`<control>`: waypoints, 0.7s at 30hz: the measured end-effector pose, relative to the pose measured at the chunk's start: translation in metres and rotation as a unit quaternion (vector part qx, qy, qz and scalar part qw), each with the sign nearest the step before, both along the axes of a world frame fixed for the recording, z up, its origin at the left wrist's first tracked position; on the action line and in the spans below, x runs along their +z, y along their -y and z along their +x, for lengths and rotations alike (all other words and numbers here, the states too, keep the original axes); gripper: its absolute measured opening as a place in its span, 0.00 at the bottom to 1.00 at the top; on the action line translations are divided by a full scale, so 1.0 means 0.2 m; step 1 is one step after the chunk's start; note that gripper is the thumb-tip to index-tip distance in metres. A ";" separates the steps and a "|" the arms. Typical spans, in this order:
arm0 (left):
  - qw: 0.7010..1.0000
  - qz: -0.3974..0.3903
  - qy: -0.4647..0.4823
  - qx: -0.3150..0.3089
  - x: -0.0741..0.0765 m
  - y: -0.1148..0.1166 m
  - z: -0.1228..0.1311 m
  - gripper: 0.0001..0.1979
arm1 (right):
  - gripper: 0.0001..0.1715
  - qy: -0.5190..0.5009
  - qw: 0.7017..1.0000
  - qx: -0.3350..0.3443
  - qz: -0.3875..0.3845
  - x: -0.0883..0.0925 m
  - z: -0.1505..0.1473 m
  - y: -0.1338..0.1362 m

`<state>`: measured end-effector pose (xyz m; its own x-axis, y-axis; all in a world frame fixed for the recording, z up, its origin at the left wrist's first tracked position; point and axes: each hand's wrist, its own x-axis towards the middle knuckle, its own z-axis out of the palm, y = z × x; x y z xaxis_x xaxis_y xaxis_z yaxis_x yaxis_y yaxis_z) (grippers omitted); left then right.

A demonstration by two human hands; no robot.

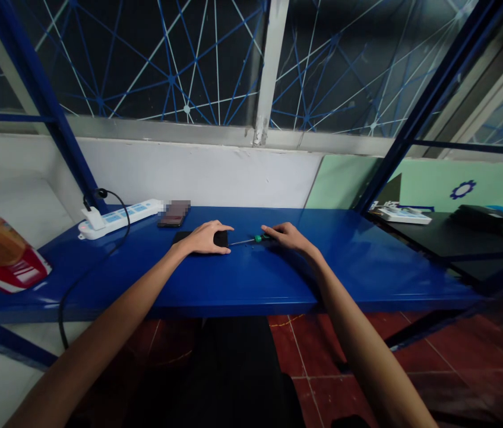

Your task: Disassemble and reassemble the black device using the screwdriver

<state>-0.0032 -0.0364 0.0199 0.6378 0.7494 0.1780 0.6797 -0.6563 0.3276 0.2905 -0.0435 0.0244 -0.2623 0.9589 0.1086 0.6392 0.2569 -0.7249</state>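
The left hand (204, 238) arches just left of centre, thumb apart; the right hand (290, 236) curls right of centre.

The table (251, 285) has a shiny blue top. Under the left hand (206, 238) lies a flat black object (221, 239). Some tiny bits (252, 246) lie beside the screwdriver (258, 238) which the right hand (290, 236) grips. Beyond the left hand lies a dark, phone-like slab (173, 215), and farther left, a white power strip (122, 217).
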 end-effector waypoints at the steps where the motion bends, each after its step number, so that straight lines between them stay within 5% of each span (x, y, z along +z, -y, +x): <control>1: 1.000 0.000 0.001 -0.001 0.00 0.00 0.00 0.35 | 0.31 -0.009 1.000 0.005 -0.003 0.00 0.00 0.00; 6: 1.000 -0.005 0.007 0.003 0.00 0.00 0.00 0.36 | 0.27 -0.084 0.992 0.037 -0.090 0.02 0.00 0.03; 13: 1.000 -0.003 0.012 0.002 0.00 -0.01 0.00 0.36 | 0.31 -0.010 1.000 0.000 0.021 0.02 -0.01 0.02; 21: 1.000 -0.010 0.003 0.003 0.01 0.00 0.00 0.36 | 0.25 -0.072 0.996 0.024 -0.045 0.03 0.00 0.04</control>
<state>-0.0037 -0.0364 0.0210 0.6322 0.7567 0.1668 0.6818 -0.6455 0.3441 0.2907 -0.0505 0.0304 -0.2956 0.9532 0.0631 0.5162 0.2150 -0.8291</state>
